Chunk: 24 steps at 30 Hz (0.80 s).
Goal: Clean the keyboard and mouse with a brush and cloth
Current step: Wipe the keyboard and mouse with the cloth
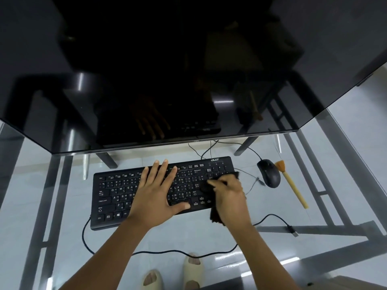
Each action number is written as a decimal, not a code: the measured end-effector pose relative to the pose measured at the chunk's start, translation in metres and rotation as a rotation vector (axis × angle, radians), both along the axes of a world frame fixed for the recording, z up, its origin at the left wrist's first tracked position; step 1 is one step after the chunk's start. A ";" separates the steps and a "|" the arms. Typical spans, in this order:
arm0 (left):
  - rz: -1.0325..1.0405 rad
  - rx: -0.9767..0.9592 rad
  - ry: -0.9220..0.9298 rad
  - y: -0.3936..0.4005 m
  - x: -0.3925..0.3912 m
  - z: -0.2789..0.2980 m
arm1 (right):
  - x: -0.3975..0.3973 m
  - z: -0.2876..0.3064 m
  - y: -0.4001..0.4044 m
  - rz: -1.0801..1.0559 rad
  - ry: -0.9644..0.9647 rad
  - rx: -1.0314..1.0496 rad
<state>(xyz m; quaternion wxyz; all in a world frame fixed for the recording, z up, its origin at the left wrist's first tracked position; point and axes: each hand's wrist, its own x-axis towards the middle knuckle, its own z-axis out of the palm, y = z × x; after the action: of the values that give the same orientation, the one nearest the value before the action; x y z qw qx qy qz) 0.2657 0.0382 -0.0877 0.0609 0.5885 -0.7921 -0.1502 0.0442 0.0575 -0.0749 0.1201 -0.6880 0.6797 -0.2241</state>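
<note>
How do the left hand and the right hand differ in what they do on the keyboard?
The left hand lies flat, fingers spread, on the middle keys of the keyboard; the right hand is curled round a dark cloth. The left hand holds nothing; the right hand presses the cloth on the right-side keys. Both touch the keyboard.

Dim, cool indoor light. The dark monitor screen mirrors faint reflections and small bright glints; the glass desk carries pale glare streaks. Wide-angle distortion bends the outer edges. The right hand shows slight motion blur.
</note>
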 end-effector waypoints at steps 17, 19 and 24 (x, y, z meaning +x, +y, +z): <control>-0.037 0.015 -0.020 -0.001 0.003 -0.001 | 0.010 -0.017 0.040 -0.033 -0.131 -0.001; -0.048 0.004 -0.004 0.000 0.004 -0.002 | 0.034 -0.018 0.049 0.219 -0.043 0.004; -0.061 0.004 -0.028 -0.001 0.004 -0.001 | -0.036 -0.002 0.010 -0.117 -0.066 0.063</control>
<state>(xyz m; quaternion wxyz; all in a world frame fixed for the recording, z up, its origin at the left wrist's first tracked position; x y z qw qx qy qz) 0.2693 0.0373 -0.0886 0.0440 0.5664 -0.8100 -0.1451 0.0082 0.0672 -0.0773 0.1507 -0.6354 0.7210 -0.2319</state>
